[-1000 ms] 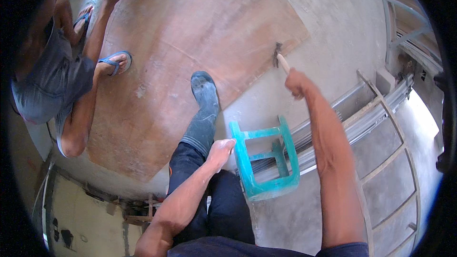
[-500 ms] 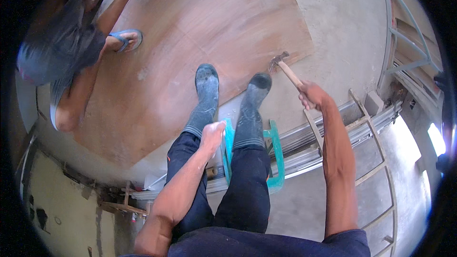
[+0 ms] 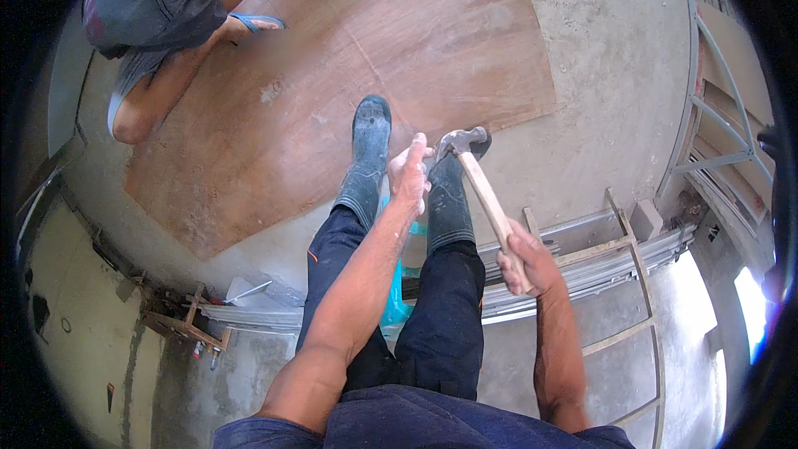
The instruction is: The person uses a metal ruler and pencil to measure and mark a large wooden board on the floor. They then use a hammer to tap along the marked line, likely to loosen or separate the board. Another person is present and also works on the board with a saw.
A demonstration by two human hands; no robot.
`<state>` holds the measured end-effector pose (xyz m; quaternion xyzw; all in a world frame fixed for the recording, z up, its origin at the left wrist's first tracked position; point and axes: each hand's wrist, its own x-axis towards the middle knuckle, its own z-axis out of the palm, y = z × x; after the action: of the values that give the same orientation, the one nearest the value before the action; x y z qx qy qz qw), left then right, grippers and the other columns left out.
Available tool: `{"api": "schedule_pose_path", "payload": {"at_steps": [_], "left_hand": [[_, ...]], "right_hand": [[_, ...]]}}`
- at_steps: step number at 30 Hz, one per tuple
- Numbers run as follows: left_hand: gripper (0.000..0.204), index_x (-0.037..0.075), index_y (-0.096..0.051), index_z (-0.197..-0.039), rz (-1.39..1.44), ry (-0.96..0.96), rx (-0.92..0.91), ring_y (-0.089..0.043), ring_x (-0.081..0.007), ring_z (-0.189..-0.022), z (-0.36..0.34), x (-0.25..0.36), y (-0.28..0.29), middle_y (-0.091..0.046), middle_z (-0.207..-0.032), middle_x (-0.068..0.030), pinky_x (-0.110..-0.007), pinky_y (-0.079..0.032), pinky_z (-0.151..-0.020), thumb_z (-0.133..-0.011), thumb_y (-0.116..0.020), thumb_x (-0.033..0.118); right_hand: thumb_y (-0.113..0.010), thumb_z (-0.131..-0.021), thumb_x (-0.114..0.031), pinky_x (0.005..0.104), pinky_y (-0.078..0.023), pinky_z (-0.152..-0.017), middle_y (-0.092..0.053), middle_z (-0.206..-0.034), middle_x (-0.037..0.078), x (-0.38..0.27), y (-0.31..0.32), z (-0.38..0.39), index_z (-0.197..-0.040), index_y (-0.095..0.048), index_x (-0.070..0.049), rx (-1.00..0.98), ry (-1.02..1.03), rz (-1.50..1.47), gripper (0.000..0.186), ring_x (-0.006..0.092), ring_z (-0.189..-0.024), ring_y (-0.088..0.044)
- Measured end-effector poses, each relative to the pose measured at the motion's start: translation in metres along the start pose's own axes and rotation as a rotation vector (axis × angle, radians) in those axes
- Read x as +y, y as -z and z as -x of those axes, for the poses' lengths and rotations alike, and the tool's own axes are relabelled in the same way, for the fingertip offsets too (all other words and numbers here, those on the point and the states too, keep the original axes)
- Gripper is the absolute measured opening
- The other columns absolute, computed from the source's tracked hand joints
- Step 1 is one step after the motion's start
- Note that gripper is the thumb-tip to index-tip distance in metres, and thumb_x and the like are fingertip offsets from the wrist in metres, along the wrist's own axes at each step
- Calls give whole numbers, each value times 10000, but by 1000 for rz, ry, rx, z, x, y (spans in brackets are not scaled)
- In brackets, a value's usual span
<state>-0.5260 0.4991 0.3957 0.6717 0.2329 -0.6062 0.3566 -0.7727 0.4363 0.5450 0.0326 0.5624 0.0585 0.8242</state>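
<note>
Head view: our right hand (image 3: 529, 261) clenched a pale wooden-handled metal claw hammer (image 3: 484, 190); a careless swing could have struck our loosely spread left hand (image 3: 408, 176).

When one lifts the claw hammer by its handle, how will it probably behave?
The claw hammer will probably feel head-heavy, because its metal head sits at one end of the slim wooden handle. It should stay stiff: the handle looks straight and solid.
</note>
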Motion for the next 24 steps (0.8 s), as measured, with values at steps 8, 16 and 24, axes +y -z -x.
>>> {"api": "schedule_pose_path", "payload": {"at_steps": [8, 16, 24], "left_hand": [[269, 48, -741, -964, -239, -175, -1, -494, -72, -579, 11, 5, -27, -614, -739, 15, -271, -376, -482, -926, -736, 314], [243, 25, -693, -970, -305, -239, -336, -482, -92, -576, 126, -14, -58, -528, -682, 21, -310, -441, -537, -920, -697, 262], [197, 88, -567, -818, -4, 78, -1055, -412, -153, -607, 277, 2, -19, -451, -700, 1, -340, -446, -694, -902, -626, 257]], "right_hand": [[-558, -1052, -385, 291, -450, -406, -538, -770, 28, 7, -5, 23, -1602, -299, -240, -14, 13, 38, 625, 130, -500, -510], [-480, -1076, -342, 300, -419, -416, -518, -786, 37, 60, 24, 114, -1558, -338, -288, -6, 176, -186, 505, 135, -501, -470], [-464, -1077, -327, 300, -404, -403, -528, -765, 42, 115, 136, 146, -1296, -448, -188, 326, 165, -172, 260, 145, -498, -475]]}}
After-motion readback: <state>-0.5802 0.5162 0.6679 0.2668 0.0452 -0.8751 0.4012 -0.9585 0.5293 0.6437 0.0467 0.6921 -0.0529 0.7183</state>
